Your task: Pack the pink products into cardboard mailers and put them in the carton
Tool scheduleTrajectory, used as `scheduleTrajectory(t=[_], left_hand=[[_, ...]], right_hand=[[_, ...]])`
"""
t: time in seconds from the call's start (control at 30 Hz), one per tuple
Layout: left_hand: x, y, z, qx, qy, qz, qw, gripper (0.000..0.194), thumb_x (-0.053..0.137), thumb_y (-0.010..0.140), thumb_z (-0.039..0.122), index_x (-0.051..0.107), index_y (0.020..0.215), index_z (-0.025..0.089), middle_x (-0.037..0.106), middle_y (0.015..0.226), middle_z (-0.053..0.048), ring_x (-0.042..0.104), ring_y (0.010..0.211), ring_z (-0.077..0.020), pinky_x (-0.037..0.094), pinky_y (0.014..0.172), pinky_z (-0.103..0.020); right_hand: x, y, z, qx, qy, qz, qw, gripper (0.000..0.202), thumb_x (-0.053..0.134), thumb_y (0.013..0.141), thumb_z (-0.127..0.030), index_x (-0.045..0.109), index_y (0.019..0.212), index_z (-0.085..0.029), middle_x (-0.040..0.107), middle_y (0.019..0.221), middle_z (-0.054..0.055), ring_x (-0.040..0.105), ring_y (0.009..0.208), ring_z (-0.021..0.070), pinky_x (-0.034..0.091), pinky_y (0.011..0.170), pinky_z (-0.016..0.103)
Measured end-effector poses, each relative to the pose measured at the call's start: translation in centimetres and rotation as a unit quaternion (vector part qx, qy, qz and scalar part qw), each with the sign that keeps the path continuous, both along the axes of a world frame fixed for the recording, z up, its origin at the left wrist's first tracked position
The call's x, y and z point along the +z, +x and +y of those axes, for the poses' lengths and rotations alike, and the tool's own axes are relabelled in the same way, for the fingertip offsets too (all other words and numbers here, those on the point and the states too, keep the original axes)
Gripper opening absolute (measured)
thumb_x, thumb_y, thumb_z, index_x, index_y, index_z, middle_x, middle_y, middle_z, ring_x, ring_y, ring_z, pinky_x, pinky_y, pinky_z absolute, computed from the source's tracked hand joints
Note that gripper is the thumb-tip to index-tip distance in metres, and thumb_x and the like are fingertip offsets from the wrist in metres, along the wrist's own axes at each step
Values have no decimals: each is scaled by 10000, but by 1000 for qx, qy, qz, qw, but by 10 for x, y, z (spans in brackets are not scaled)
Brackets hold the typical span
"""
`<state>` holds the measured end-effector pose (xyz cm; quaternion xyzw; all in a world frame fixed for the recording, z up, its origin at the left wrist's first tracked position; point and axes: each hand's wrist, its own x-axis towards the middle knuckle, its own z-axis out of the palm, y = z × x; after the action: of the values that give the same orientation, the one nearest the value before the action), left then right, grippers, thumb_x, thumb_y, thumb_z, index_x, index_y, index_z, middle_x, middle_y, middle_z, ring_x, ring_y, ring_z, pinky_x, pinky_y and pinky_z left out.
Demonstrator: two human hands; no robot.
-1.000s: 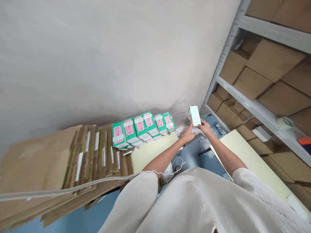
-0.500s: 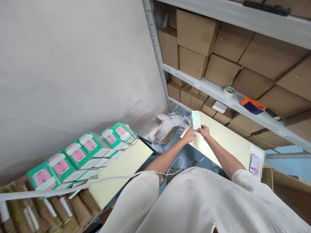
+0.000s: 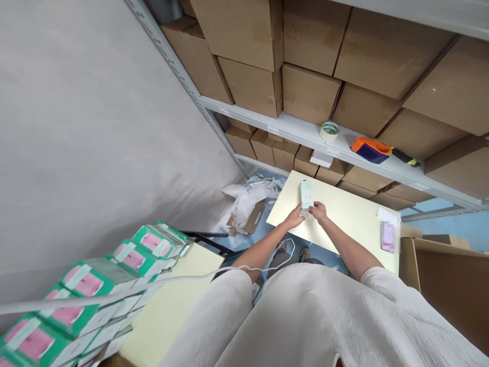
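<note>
A small pale green box (image 3: 306, 193) with pink print is held between both hands over the cream table (image 3: 344, 216). My left hand (image 3: 295, 217) grips its near left side, fingers closed on it. My right hand (image 3: 318, 210) pinches the near right corner with thumb and fingers. The far end of the box points toward the shelves, and I cannot tell whether it touches the table top. A blurred purple item (image 3: 388, 236) lies at the table's right end.
Rows of green boxes with pink panels (image 3: 131, 256) stand on a second table (image 3: 179, 290) at left. Cardboard boxes (image 3: 309, 94) fill the shelf (image 3: 294, 127), which also bears a tape roll (image 3: 329, 131) and an orange tape dispenser (image 3: 370, 149). A white cable (image 3: 183, 277) crosses before me.
My view has turned to the right, so the shelf and green boxes sit further left and lower. The small box stays in both hands, now tilted slightly differently and lower in view.
</note>
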<state>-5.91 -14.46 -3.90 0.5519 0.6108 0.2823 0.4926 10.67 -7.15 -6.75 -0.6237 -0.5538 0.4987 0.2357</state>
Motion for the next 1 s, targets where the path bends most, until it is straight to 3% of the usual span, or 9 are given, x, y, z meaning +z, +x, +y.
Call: scheduleTrajectory(t=[0.1, 0.23, 0.37, 0.53, 0.63, 0.77, 1.0], left_hand=[[-10, -11, 11, -36, -32, -18, 999, 1013, 646, 778, 90, 331, 1729, 237, 516, 1694, -113, 480, 1574, -343, 381, 1318, -528], [-22, -27, 20, -73, -85, -38, 993, 1071, 644, 760, 71, 257, 1750, 210, 498, 1702, -133, 461, 1585, -347, 382, 1312, -516], [-27, -39, 33, -74, -63, -62, 993, 979, 657, 767, 66, 361, 1694, 179, 522, 1677, -154, 489, 1556, -342, 361, 1322, -516], [-30, -45, 56, -18, -92, -53, 994, 870, 757, 769, 114, 485, 1595, 152, 531, 1645, -215, 459, 1571, -393, 370, 1304, -537], [-34, -45, 62, -19, -111, -84, 990, 893, 830, 754, 165, 487, 1579, 156, 605, 1560, -227, 539, 1496, -412, 416, 1257, -570], [-37, -41, 64, -34, -90, -151, 984, 965, 886, 724, 207, 456, 1587, 178, 681, 1445, -198, 641, 1355, -390, 487, 1187, -578], [-29, -48, 76, -25, -105, -128, 986, 1054, 755, 717, 88, 326, 1671, 215, 602, 1503, -187, 653, 1340, -338, 550, 1130, -492]], right_hand=[[-8, -5, -1, -63, -40, -24, 997, 354, 734, 739, -261, 750, 1085, -188, 804, 1014, 72, 766, 872, 210, 663, 782, 337], [-12, -11, -5, -95, -96, -52, 990, 335, 720, 738, -206, 753, 1071, -203, 806, 1014, 63, 766, 920, 205, 652, 810, 312], [-10, -10, -9, -119, -133, -57, 982, 278, 686, 765, -210, 755, 1034, -203, 804, 999, 68, 765, 928, 219, 650, 807, 331], [-2, -11, -7, -133, -147, -52, 979, 351, 667, 767, -231, 764, 1103, -202, 807, 1086, 75, 758, 1014, 234, 642, 878, 367], [4, -18, -5, -126, -156, -34, 979, 398, 665, 731, -198, 782, 1111, -191, 816, 1122, 88, 762, 1031, 250, 635, 901, 376], [13, -23, -1, -104, -163, -23, 981, 356, 640, 737, -195, 801, 1054, -197, 823, 1136, 84, 760, 1053, 254, 621, 908, 353], [38, -27, 5, -126, -118, -12, 985, 263, 627, 895, -389, 794, 977, -204, 828, 1086, 77, 769, 1023, 229, 606, 875, 321]])
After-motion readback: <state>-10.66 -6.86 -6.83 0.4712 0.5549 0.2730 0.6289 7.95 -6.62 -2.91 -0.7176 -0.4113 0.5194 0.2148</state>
